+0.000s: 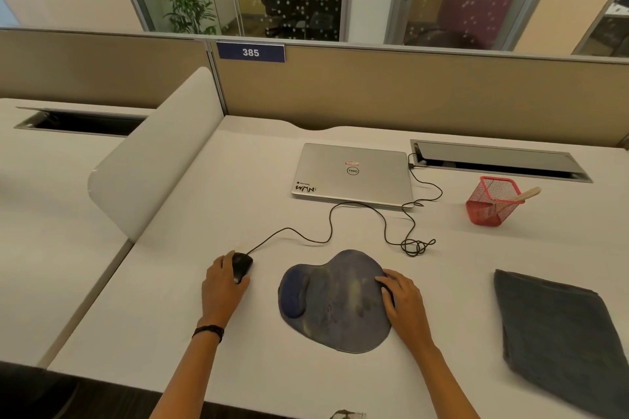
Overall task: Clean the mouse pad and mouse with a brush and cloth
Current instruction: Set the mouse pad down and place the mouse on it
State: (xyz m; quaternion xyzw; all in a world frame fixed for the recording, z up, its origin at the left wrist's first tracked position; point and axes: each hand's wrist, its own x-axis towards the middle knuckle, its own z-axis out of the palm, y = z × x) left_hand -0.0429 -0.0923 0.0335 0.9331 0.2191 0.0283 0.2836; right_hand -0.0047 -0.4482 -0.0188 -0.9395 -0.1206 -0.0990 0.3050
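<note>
1. Right fingers [386, 279] lie loose on the right edge of the mouse pad [335, 303]. They are relaxed and, as far as I can see, pinch nothing. The pad sits flat on the counter [211, 201] between my two hands, with its raised wrist rest [295, 294] on the side toward my left fingers. The surface looks blotchy.
2. Left fingers [222, 264] are curled round the mouse [242, 265], which sits on the bare counter off the pad, on the side away from my right fingers.
3. The cloth [558, 333] is folded and dark grey, lying flat well out to the right of my right fingers. Its long axis runs away from me, slanting. Nothing touches it.
4. The mouse cable [340, 211] loops ahead of both hands to a tangle beyond my right fingers.
5. The key relation: the brush [527, 196] lies ahead and to the right of my right fingers, well apart from them. It stands in a red mesh holder [490, 204] with its pale handle leaning out over the rim, away to the right, and I see nothing else in the holder. The right hand is plainly the nearer one. I judge that it should let go of the pad and reach forward-right for the handle end.
6. Farthest off is a closed laptop [352, 173], straight ahead between my hands.
</note>
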